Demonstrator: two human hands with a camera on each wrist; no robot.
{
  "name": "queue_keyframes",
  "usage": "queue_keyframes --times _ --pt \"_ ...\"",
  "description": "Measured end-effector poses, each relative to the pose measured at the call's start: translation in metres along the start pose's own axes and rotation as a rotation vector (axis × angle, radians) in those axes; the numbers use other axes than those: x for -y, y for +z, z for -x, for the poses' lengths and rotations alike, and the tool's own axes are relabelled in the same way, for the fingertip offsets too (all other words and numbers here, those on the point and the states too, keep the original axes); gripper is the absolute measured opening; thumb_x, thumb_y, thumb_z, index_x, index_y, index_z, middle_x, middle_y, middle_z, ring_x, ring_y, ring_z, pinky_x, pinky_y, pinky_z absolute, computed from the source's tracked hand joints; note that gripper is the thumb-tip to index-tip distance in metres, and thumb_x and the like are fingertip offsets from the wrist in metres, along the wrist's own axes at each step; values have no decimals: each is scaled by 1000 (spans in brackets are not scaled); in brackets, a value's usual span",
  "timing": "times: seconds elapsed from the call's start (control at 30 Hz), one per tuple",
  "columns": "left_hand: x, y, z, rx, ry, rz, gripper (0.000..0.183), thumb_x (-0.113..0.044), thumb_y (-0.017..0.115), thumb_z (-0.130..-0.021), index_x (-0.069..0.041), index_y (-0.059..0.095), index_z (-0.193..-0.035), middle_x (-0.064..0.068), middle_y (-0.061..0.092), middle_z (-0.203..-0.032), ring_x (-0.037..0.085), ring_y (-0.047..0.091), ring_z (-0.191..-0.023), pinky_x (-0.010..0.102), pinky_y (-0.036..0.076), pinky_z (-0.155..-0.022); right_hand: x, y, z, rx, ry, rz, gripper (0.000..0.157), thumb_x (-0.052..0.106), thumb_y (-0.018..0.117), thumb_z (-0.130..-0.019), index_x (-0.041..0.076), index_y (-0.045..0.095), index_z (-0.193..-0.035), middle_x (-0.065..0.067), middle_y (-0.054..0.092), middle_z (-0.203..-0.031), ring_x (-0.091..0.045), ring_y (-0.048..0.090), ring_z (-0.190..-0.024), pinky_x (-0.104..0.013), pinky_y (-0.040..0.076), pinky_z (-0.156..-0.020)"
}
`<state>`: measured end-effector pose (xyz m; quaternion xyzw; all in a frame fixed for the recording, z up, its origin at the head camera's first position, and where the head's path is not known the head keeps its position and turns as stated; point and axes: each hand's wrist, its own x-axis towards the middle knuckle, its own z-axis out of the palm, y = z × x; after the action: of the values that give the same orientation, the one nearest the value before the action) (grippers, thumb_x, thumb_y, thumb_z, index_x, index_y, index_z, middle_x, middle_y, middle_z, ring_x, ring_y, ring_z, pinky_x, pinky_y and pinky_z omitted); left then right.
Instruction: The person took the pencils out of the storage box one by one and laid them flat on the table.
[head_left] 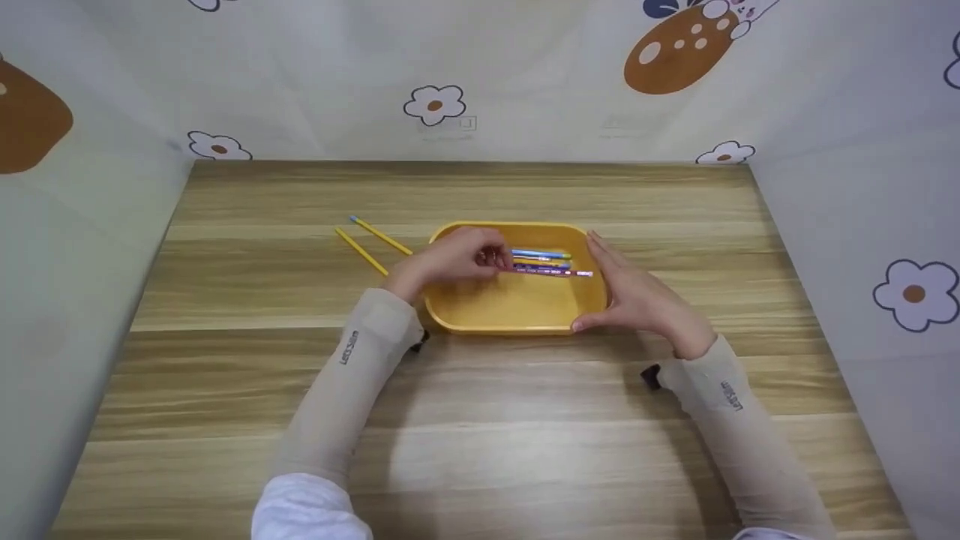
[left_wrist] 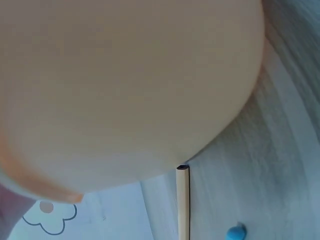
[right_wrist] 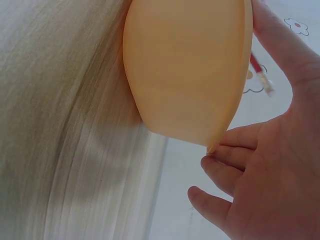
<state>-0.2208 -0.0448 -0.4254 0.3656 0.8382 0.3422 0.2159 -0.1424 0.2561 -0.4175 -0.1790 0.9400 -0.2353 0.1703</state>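
The yellow plastic bin [head_left: 517,330] stands on the table, with several pencils [head_left: 541,255] lying along its far side. Over the bin my left hand [head_left: 465,251] pinches a reddish-purple pencil [head_left: 551,272] near one end. Its pale eraser end points right, and it also shows above the rim in the right wrist view as a red pencil [right_wrist: 256,65]. My right hand [head_left: 645,296] grips the bin's right end, thumb at the near corner and fingers toward the far corner. In the left wrist view the bin's wall [left_wrist: 135,100] hides the left fingers.
Left of the bin, two yellow pencils lie slanted on the wood-grain table [head_left: 517,435]: a plain one [head_left: 360,251] and a blue-ended one [head_left: 379,234]. Flower-patterned cloth [head_left: 525,75] walls off the back and both sides.
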Motion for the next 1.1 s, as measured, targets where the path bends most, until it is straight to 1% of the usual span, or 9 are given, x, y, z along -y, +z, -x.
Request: queue_keyframes --times 0.23,0.5,0.6,0.87,0.97,1.1 --pt "0 -7 7 -36 43 96 14 -6 62 -94 -6 68 -107 8 69 -104 17 58 -90 28 51 -82 -1 1 -2 -10 -3 -2 134 58 86 -66 11 3 -161 -7 1 -169 -33 11 -156 -53 19 -124" --pt "0 -19 21 -87 29 143 17 -7 63 -94 -5 68 -110 10 68 -107 18 58 -94 30 51 -85 -1 1 0 -22 -1 -7 135 56 88 -65 12 4 -161 -8 2 -169 -34 13 -155 -53 21 -123" --pt "0 -25 29 -106 21 159 18 -6 63 -94 -5 67 -111 10 68 -109 19 57 -96 31 51 -86 0 1 0 -16 3 -1 135 56 87 -66 12 2 -161 -8 1 -169 -34 13 -155 -53 21 -123" --pt "8 -41 56 -154 -19 152 18 -7 62 -95 -4 66 -113 12 68 -110 21 57 -99 34 49 -89 0 1 0 -15 6 1 136 57 87 -65 14 1 -161 -8 2 -169 -35 14 -155 -53 21 -123" --pt "13 -46 67 -179 -24 143 18 -5 62 -94 -3 66 -112 13 68 -107 20 57 -97 33 49 -88 0 1 -1 -18 3 -4 136 58 87 -65 14 1 -161 -8 2 -169 -34 14 -155 -53 21 -123" --pt "23 -53 85 -216 -43 127 17 -2 62 -93 -2 67 -110 13 67 -104 19 55 -94 27 48 -84 0 0 0 -15 1 -5 136 58 87 -65 15 1 -161 -9 2 -169 -34 14 -155 -53 21 -123"
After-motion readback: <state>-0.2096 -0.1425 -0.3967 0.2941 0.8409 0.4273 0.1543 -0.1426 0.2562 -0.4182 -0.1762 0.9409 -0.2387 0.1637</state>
